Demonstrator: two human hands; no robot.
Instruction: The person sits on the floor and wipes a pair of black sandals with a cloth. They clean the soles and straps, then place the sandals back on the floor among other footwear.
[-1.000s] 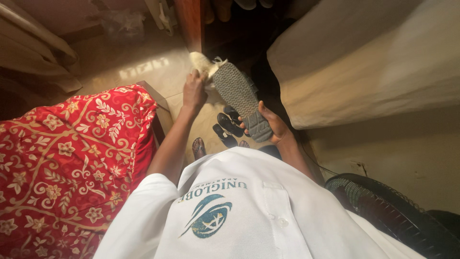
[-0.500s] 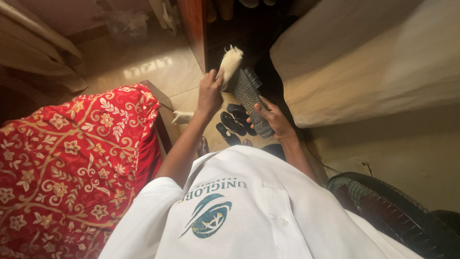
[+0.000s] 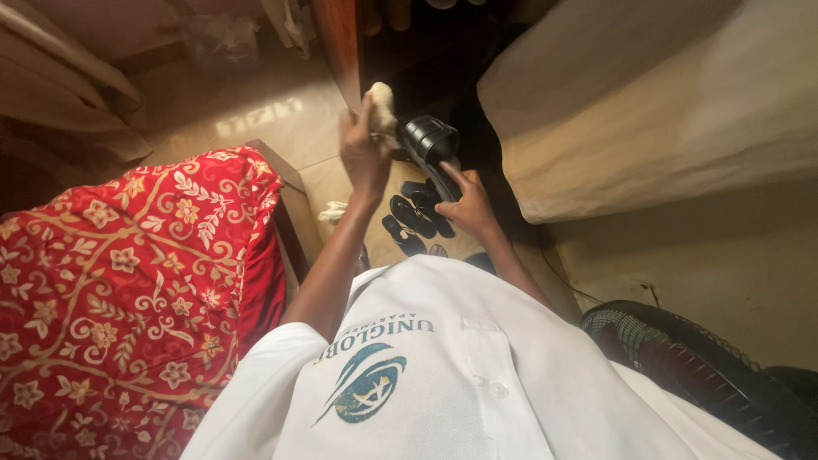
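Left hand [image 3: 365, 149]: fingers clamped on a pale cloth [image 3: 381, 106]. Right hand [image 3: 467, 204]: fingers clamped on a black sandal [image 3: 430, 145], above further black sandals [image 3: 413, 217] on the floor [image 3: 256, 111].

I see a dim, warm-toned picture with a soft glare patch on the floor [image 3: 256, 115] at upper left, deep shadow swallowing the top centre, slight motion blur on the left hand [image 3: 365, 153], and wide-angle bending at the edges.

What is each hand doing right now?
Left hand: closed on a pale cloth.
Right hand: holding a black sandal.
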